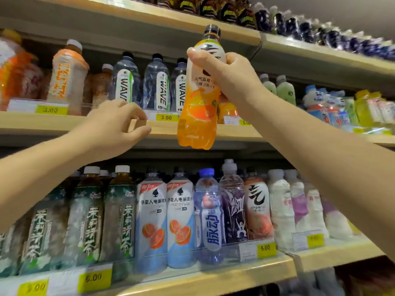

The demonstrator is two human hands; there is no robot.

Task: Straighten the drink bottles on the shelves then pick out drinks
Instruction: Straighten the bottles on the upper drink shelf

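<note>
- I am hovering my left hand point(115, 124) in front of the middle shelf's wooden edge point(53, 123). The fingers are loosely curled with nothing between them, and I cannot tell whether the fingertips are touching the wood. I am guessing it is waiting there to steady or nudge the row.
- I am wrapping my right hand point(226, 75) around the upper label of the orange drink bottle point(198, 116), thumb in front and fingers behind. I am gripping high so the body is hanging nearly upright and free.
- That bottle is hanging in the air, clear of the shelf, just right of the WAVE water bottles point(157, 86). I am judging this as a pick-out under way.
- Farther back, the WAVE water bottles are standing upright with labels facing out, behind the yellow 3.00 price tag point(166, 117).
</note>
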